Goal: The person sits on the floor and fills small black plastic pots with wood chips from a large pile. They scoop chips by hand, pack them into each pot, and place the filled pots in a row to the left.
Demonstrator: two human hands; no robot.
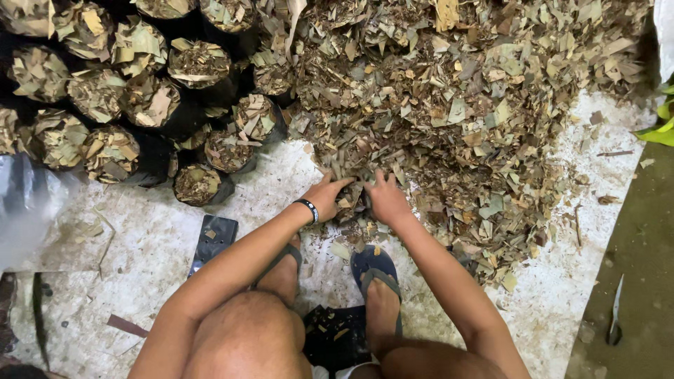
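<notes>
A: Where does the leaf litter lie from your hands?

B: Straight ahead. Your left hand [326, 194] and right hand [385, 198] cup one clump at the near edge of the dry leaf pile [463, 105], fingers curled, equally close.

A: And beyond?

B: Filled black bags [200, 184], left.

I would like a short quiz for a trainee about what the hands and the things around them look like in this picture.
1. True or false: both hands are pressed into the edge of the pile of dry leaves.
2. Which wrist wears the dark wristband? A) left B) right
3. What fills the black bags at the upper left?

Key
1. True: the left hand and the right hand both dig into the leaves.
2. A.
3. The same chopped dry leaves; one flat empty bag lies on the white sheet.
</notes>
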